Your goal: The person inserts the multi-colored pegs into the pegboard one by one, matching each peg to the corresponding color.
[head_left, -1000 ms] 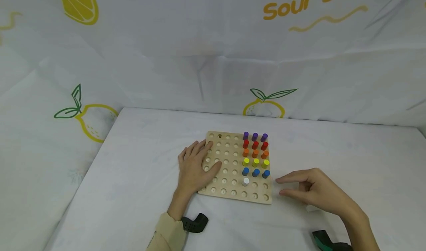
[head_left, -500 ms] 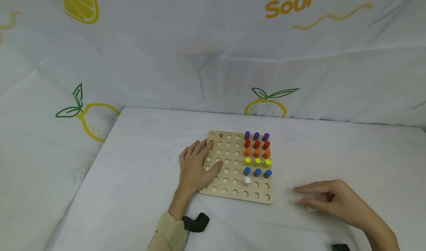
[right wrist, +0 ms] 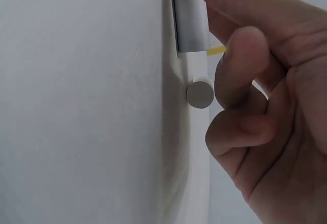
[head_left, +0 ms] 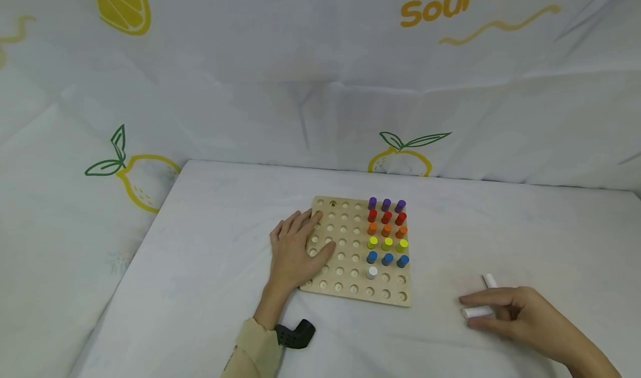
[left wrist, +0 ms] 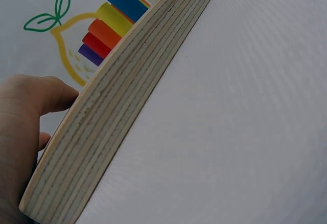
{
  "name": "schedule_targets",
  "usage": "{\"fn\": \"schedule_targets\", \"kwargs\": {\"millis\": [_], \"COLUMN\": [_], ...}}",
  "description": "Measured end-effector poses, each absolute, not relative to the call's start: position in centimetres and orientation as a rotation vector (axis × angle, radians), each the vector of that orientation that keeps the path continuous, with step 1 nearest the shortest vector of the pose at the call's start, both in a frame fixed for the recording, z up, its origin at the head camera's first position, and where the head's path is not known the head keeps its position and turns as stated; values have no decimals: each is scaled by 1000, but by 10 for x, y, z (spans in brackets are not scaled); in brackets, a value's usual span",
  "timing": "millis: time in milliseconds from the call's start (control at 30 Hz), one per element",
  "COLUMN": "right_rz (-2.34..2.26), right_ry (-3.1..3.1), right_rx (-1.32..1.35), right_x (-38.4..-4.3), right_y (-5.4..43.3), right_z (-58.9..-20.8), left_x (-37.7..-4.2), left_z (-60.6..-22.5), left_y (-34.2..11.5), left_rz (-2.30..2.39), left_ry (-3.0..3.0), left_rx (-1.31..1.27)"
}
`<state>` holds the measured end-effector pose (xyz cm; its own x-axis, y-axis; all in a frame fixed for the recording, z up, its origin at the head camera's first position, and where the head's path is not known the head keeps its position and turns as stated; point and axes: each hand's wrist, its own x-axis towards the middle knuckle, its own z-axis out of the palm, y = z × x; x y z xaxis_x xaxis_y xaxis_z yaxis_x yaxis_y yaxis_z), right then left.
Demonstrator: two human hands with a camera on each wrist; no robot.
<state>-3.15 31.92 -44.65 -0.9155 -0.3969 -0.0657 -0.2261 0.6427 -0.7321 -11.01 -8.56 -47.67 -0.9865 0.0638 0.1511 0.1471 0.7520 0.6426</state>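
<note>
My left hand (head_left: 295, 258) rests with spread fingers on the left side of a wooden pegboard (head_left: 346, 290). In the left wrist view, the board's layered edge (left wrist: 117, 96) runs beside that hand. My right hand (head_left: 523, 322) is at the right of the table, index finger and thumb parted on either side of a white peg (head_left: 477, 312) lying there. A second white peg (head_left: 489, 280) lies just behind the index finger, partly hidden. In the right wrist view, the thumb overlaps one white peg (right wrist: 191, 22); the round end of the other peg (right wrist: 200, 95) shows near curled fingers.
Purple (head_left: 386, 205), red (head_left: 386, 217), orange (head_left: 386, 230), yellow (head_left: 387, 244) and blue pegs (head_left: 387, 259) stand in rows of three on the board's right side. One white peg (head_left: 371, 272) stands in front of them. Behind the table hangs a lemon-print cloth (head_left: 300, 116).
My right hand has moved away from the board, rightward and toward me, down to the loose white pegs, its thumb and index finger wider apart. The left hand stays on the board.
</note>
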Motion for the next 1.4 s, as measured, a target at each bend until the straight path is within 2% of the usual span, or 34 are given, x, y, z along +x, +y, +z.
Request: {"fn": "schedule_targets", "kwargs": {"millis": [500, 833, 1267, 1400], "right_rz": [-1170, -1135, -1188, -1213], "right_ry": [2747, 2839, 2868, 2854], "right_rx": [-596, -747, -794, -733], "right_x": [-34, -34, -38, -38], "right_y": [316, 311, 294, 288], "right_z": [-457, -457, -445, -440], "left_x": [-110, -110, -110, -110], "left_z": [-477, -476, -476, -476], "left_y": [-86, -87, -87, -87], "left_rz": [-1052, -1032, -1028, -1034], "left_ry": [-2826, -2837, -2819, -2821], "left_rx": [-185, -206, -218, -216]}}
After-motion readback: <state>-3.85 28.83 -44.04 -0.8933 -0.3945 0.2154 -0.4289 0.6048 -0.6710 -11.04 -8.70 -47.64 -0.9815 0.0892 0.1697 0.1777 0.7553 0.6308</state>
